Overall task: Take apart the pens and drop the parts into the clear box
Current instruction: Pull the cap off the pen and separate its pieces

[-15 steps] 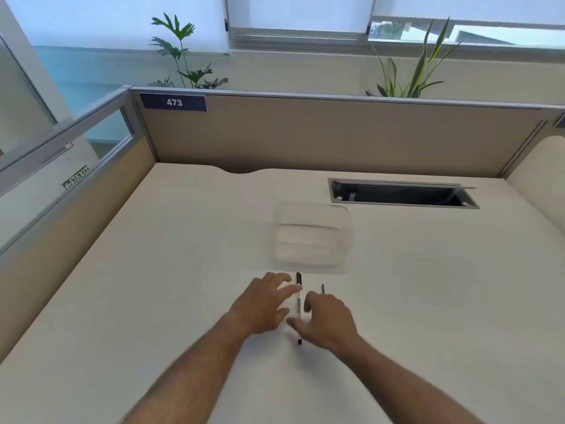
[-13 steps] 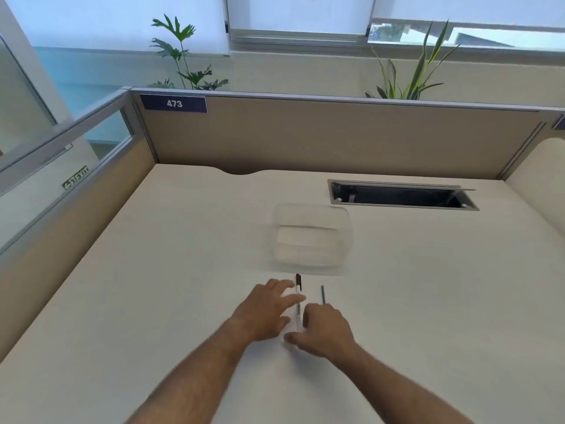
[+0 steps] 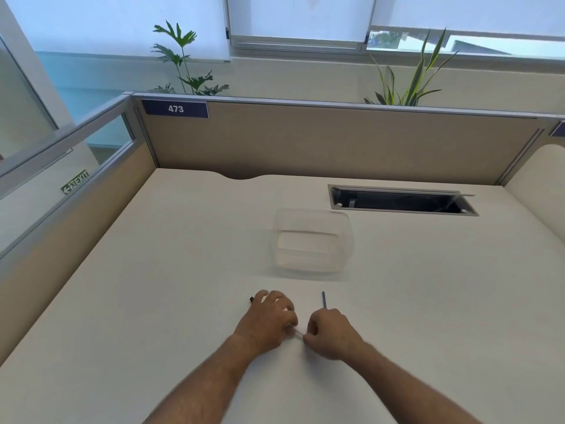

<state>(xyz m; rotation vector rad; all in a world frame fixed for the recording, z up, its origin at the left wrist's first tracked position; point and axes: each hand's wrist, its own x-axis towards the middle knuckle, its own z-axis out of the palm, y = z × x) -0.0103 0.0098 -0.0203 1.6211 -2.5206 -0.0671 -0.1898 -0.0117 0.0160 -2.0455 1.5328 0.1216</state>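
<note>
A clear-bodied pen (image 3: 296, 329) with a black cap is held between both hands just above the desk. My left hand (image 3: 269, 321) grips its cap end, and the black tip of the cap pokes out past the fingers at the left. My right hand (image 3: 328, 335) pinches the other end of the barrel. A thin blue pen (image 3: 324, 299) lies on the desk just beyond my right hand, partly hidden by it. The clear box (image 3: 313, 243) stands open on the desk behind both hands.
The pale desk (image 3: 153, 301) is walled by beige partitions at the back and left. A recessed cable slot (image 3: 400, 201) lies at the back right, beyond the box.
The pen lay pointing away from me with my hands reaching to it; now both hands hold it turned crosswise, with the cap end to the left.
</note>
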